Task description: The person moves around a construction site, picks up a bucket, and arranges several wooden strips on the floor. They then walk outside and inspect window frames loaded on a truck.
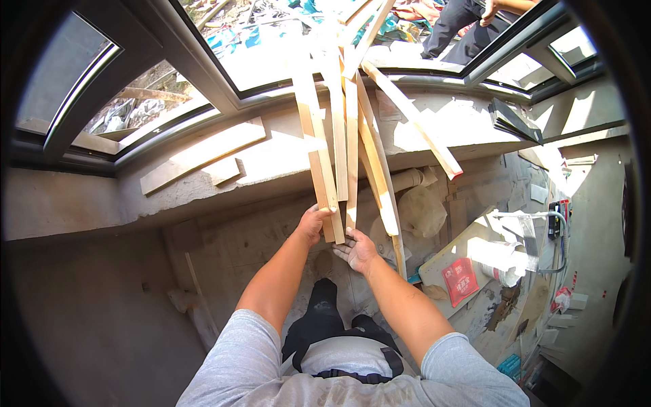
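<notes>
Several long wooden strips run through the open window and over the sill toward me. My left hand (316, 224) is closed around the near end of the leftmost pair of strips (319, 169), its thumb on top. Just to the right, my right hand (358, 251) is palm up with its fingers spread beneath the strip ends. Its thumb lies by the end of a middle strip (351, 156); whether it bears weight I cannot tell. Farther right, longer pale strips (380, 173) slant down past the sill edge.
A short plank (203, 156) and a small wood block (224, 171) lie on the concrete sill (274, 159). One red-tipped strip (417, 122) juts over its edge. Outside the dark window frame (196, 61) is a person (454, 27). Lower right, a red bag (460, 280) lies on a board.
</notes>
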A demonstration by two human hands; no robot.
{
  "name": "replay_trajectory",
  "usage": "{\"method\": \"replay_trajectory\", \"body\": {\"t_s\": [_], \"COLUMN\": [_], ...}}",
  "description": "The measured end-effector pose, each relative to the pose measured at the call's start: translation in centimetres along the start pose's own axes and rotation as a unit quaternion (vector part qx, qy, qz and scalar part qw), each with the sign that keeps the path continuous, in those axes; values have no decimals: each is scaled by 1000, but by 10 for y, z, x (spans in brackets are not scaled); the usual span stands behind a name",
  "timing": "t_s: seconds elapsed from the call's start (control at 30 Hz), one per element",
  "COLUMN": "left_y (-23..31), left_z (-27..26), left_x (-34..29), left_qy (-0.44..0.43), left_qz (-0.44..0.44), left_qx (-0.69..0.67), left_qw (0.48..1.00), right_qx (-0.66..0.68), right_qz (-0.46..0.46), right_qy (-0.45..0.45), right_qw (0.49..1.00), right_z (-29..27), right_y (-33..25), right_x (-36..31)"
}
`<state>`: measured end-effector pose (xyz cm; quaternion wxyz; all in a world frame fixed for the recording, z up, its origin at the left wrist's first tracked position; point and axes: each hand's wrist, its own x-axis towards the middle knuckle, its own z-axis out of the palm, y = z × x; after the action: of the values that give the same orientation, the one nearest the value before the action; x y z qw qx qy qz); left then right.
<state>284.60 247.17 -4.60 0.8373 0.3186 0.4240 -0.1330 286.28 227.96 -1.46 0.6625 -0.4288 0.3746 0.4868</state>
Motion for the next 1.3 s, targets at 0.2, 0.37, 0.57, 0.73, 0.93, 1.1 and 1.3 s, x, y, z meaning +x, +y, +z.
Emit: {"method": "replay_trajectory", "body": {"t_s": [0.2,0.37,0.57,0.73,0.93,1.1,1.3], "left_y": [4,12,55,70,47,59,11], "left_z": [-3,-11,1,14,9,10,15], "left_x": [-8,-3,13,18,-17,-62,-175], "left_qy": [-101,-87,-144,-154,-141,-91,-166], "left_qz": [14,43,65,70,104,115,200], "left_qx": [9,29,-16,-18,-48,-15,-42], "left_qw": [995,995,987,985,983,989,965], "right_qx": [-116,-146,-289,-190,-305,-302,-256], "right_qz": [-45,-147,-349,-333,-266,-236,-222], "right_qy": [18,26,89,48,-7,-83,-243], "right_qw": [992,978,887,922,914,920,909], "right_z": [-8,-9,29,62,76,88,39], "right_y": [-6,-21,-52,-70,-71,-77,-41], "right_x": [-13,2,41,47,-3,-44,-144]}}
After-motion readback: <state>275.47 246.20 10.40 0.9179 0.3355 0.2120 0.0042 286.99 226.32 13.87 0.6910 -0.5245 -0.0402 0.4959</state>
